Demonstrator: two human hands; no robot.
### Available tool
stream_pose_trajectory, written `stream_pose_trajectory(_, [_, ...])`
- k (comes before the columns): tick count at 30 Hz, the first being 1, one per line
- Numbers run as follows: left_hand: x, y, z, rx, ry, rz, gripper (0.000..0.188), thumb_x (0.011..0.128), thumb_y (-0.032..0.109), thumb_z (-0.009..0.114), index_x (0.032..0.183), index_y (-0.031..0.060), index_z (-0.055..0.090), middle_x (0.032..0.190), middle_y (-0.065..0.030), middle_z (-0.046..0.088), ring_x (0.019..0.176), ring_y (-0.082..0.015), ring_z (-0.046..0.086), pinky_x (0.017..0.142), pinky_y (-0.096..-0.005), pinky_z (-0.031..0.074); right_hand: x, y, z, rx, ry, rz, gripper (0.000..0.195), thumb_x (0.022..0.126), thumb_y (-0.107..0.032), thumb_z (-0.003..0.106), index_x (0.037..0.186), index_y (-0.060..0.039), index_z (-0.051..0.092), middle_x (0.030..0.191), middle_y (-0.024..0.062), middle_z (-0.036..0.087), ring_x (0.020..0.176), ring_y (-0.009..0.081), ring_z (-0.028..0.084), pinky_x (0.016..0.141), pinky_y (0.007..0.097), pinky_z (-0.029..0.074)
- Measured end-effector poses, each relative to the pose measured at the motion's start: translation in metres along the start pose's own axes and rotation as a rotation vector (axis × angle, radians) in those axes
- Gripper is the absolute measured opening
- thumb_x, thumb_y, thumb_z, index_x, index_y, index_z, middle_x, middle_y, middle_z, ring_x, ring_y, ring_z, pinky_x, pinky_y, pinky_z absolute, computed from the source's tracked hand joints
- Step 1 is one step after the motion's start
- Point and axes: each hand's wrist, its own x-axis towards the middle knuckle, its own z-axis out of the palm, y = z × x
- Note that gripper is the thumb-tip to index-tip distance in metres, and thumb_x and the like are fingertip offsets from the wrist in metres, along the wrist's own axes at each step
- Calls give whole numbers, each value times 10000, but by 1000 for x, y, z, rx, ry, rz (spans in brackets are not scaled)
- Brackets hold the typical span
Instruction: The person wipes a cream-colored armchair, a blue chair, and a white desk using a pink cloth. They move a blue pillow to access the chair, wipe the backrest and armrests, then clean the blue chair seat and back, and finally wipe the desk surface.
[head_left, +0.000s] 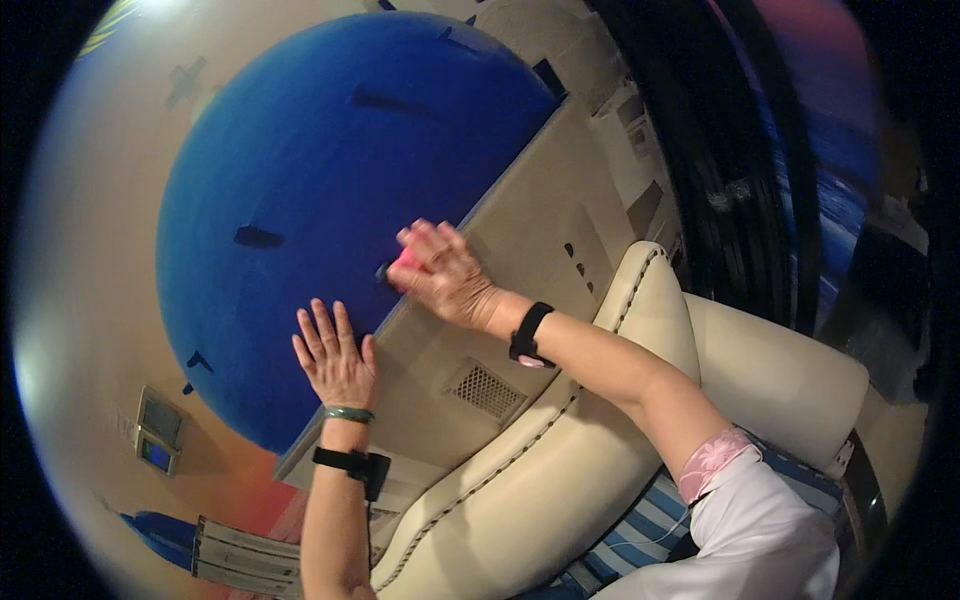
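Note:
A large blue rounded surface (315, 165) with dark marks fills the upper middle, cut straight along its lower right side by the edge of a beige panel (540, 217). My left hand (337, 364) lies spread over that edge, fingers reaching onto the blue and nothing in its grasp. Higher along the same edge, my right hand (446, 281) is slightly blurred and has a bright pink thing (407, 259), perhaps a cloth or sponge, under its fingers. Most of the pink thing is covered. A small dark spot (382, 273) shows beside it.
A cream padded sofa back (510, 480) with a row of studs curves between me and the panel. The panel has a perforated grille (489, 390). A small device with a lit screen (157, 454) is on the wall, lower left. Blue-striped fabric (637, 532) lies below.

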Motion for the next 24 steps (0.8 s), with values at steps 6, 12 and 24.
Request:
stream_pose_trajectory(6, [-12, -9, -17, 82, -62, 33, 676, 951, 429, 465, 1539, 156, 272, 1634, -102, 110, 1508, -317, 59, 1205, -477, 25, 4, 120, -42, -219, 109, 714, 305, 1018, -255, 456, 1260, -74, 498, 1216, 190, 494, 1082, 358, 529, 928, 465, 448])
stream_pose_trajectory(12, [-5, 9, -9, 10, -49, -8, 719, 925, 457, 519, 1544, 194, 263, 1637, -85, 101, 1509, -297, 62, 1206, -467, 39, -28, 101, -13, -412, 242, 659, 392, 977, -253, 525, 1331, -87, 506, 1452, 285, 341, 1305, 463, 373, 1082, 535, 306])
stream_pose_trajectory(24, [-81, 4, -22, -189, -139, -47, 639, 860, 326, 614, 1447, 142, 441, 1577, -107, 302, 1483, -291, 203, 1185, -485, 120, -27, -87, 6, 10, -39, -36, 282, 809, -175, 692, 1090, -172, 703, 1351, 143, 522, 1240, 353, 486, 1010, 472, 401])
